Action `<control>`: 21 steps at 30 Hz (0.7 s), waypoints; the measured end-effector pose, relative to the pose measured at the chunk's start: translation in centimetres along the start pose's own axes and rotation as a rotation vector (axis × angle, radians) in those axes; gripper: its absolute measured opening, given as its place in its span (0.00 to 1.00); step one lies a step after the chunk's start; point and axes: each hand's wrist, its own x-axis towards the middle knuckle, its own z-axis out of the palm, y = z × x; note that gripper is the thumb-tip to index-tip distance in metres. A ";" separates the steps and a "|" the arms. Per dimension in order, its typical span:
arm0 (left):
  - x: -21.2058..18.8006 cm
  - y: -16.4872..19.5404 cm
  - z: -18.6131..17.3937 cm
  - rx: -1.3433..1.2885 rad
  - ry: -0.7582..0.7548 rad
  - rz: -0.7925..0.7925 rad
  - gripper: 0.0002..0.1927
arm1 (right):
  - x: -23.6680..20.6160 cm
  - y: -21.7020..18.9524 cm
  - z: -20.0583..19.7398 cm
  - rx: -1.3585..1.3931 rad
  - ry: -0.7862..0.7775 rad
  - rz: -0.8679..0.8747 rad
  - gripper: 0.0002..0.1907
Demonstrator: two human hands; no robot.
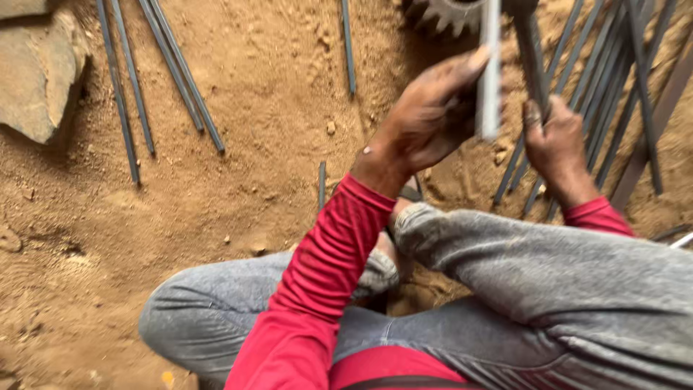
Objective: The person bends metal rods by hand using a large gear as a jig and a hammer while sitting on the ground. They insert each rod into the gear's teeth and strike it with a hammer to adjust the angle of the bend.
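The left hand [426, 115] is curled with its fingers pressed around a pale, blurred bar [489, 72] that stands nearly upright, the fingertips reaching its left side near the top of the view; the right hand [554, 141] is closed in a fist around a dark metal rod [533, 58], gripping it low down so most of its length rises above the knuckles. Both pieces look stiff and fairly heavy for their thickness, probably steel, and dusty rather than slick, so a full-palm grip low on the shaft, as both hands have, seems the sure place to hold. Just above the two hands a toothed gear wheel [447, 13] shows at the upper edge of the sandy ground [253, 108]. More thin rods [613, 79] lie fanned at the ground's right side, others [173, 65] toward its upper left beside a flat stone [36, 72]
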 end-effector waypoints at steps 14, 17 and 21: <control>0.8 -2.3 2.3 -0.204 -0.192 0.180 0.16 | 0.2 3.3 1.2 -0.019 0.050 -0.207 0.21; 1.2 -2.6 1.9 -0.274 -0.126 0.154 0.15 | 0.1 3.2 1.3 0.014 0.051 -0.185 0.21; 1.4 -3.2 1.3 -0.307 -0.022 0.124 0.14 | 0.1 2.9 1.2 0.087 0.091 -0.335 0.20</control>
